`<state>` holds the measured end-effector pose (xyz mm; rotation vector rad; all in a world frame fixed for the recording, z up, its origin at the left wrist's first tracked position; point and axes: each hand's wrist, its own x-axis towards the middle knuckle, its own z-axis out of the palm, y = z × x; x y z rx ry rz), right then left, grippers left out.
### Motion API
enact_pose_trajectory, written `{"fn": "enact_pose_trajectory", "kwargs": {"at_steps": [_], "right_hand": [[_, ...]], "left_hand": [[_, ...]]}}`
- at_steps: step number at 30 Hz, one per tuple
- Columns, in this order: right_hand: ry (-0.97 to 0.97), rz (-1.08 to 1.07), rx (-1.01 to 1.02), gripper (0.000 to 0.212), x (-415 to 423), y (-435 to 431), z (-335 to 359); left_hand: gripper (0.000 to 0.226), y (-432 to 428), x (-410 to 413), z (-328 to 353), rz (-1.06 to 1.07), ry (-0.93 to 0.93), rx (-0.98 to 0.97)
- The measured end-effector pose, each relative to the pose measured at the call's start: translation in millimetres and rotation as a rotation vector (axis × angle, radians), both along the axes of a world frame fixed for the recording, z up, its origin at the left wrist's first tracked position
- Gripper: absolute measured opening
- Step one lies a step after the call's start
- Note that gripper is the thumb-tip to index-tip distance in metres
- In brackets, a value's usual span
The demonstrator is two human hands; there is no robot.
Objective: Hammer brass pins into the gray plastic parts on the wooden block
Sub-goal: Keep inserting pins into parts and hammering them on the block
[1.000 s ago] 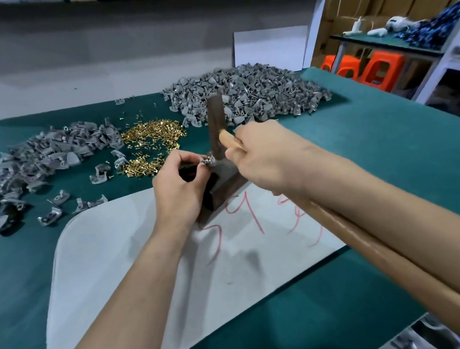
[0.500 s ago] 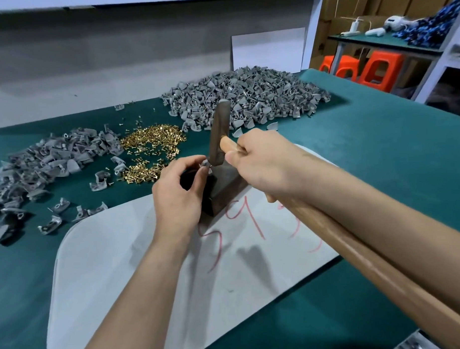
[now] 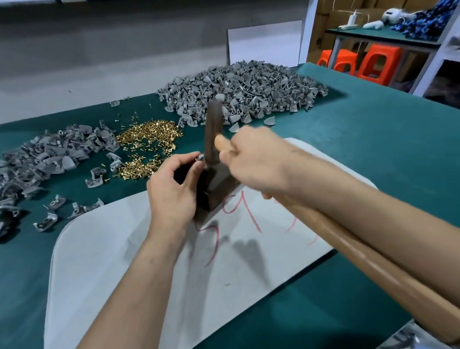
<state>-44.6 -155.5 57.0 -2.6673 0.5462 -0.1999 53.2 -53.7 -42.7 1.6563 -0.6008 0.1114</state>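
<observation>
The gray plastic part (image 3: 201, 157) sits at the top edge of the wooden block (image 3: 219, 186), just left of frame centre. Whether a pin is seated in it cannot be told, since the part is small and partly covered. The left hand (image 3: 172, 192) pinches the part between thumb and forefinger, and its other fingers curl against the near side of the block. The hammer (image 3: 213, 130) stands with its dark head upright just right of the part, its lower end close beside it (motion blur hides whether it touches). The right hand (image 3: 252, 160) is closed round the wooden handle directly behind the head. The handle runs off toward the lower right corner.

Step in hand, judged from the grip and the blurred head: driving a pin into the held part. The next move calls for short, straight blows on the pin, with the left fingertips clear of the striking face.

The block rests on a white board (image 3: 149, 276) on the green counter (image 3: 379, 156). Loose brass pins (image 3: 149, 140) lie left of the block. A large heap of gray parts (image 3: 241, 93) lies above centre, and a smaller heap (image 3: 48, 154) lies at the left edge.
</observation>
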Motion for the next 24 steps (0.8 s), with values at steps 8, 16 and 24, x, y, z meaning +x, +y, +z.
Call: {"fn": "enact_pose_trajectory", "kwargs": {"at_steps": [8, 16, 24], "right_hand": [[-0.068, -0.030, -0.002, 0.035, 0.5, -10.8, 15.4], [-0.062, -0.272, -0.230, 0.018, -2.7, -48.7, -19.5], [0.056, -0.320, -0.261, 0.016, -4.3, -63.2, -53.7]], "left_hand": [[0.014, 0.7, 0.4, 0.7, 0.007, 0.002, 0.015], [0.024, -0.9, -1.4, -2.5, 0.016, 0.024, -0.022], [0.020, -0.3, -0.5, -2.2, 0.005, 0.037, -0.030]]}}
